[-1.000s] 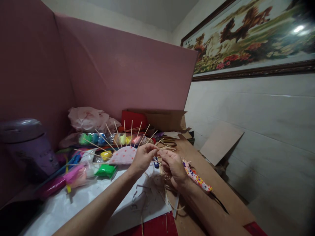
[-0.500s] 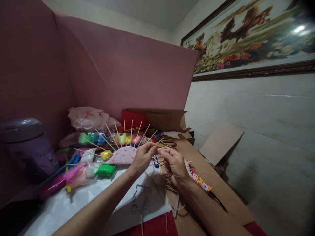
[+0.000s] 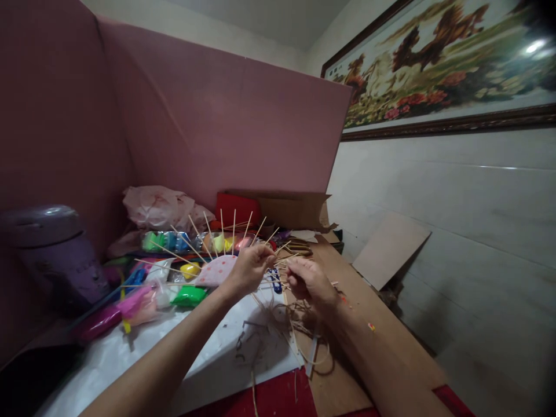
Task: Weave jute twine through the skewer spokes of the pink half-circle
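My left hand (image 3: 252,267) is closed in a pinch at the right side of a pink dotted half-round piece (image 3: 216,271). Thin wooden sticks (image 3: 185,255) fan out from that piece. My right hand (image 3: 307,282) is also closed, just right of the left one, with a small gap between the fingertips. What either hand pinches is too small to make out. A tangle of twine (image 3: 304,318) lies below my right hand, and a blue clip-like item (image 3: 275,281) shows between the hands.
Bagged clay, including a green pack (image 3: 189,296), lies at the left near a purple bottle (image 3: 61,255). White paper (image 3: 208,347) covers the near table. A cardboard box (image 3: 291,211) and a red item (image 3: 237,209) stand behind. A flat board (image 3: 392,250) leans against the wall.
My hands have moved slightly apart, the right one a little to the right. The colourful patterned strip beside my right wrist is largely out of sight now. The view has shifted slightly.
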### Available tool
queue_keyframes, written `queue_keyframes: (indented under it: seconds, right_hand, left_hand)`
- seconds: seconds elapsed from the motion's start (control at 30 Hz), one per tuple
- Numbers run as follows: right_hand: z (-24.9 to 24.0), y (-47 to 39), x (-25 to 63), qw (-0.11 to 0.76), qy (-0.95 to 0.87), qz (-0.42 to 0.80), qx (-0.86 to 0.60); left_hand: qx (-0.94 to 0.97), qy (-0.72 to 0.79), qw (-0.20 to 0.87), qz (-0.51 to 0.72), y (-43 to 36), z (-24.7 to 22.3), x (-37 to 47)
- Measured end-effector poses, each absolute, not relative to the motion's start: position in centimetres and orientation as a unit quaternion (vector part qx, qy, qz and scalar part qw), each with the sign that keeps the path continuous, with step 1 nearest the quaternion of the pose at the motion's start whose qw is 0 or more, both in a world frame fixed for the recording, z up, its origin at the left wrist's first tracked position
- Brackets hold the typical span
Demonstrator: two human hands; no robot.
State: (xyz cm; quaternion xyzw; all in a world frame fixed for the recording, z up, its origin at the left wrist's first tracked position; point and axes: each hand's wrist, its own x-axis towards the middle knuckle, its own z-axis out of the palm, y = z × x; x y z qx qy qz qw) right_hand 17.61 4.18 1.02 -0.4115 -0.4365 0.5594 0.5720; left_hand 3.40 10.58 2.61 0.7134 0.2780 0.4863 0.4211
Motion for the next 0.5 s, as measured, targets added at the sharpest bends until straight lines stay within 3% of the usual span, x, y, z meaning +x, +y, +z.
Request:
queue_keyframes:
  seconds: [0.23, 0.5]
  right_hand:
    - [3.3, 4.2, 18.3, 0.623, -0.400, 0.589, -0.324]
    - [3.7, 5.3, 16.6, 0.710, -0.391, 0.519, -0.270]
  left_hand:
    - [0.659, 0.287, 0.513, 0.469, 10.4, 2.3, 3.9]
    - [0.458, 0.244, 0.734, 0.438, 7.8, 1.2, 6.2]
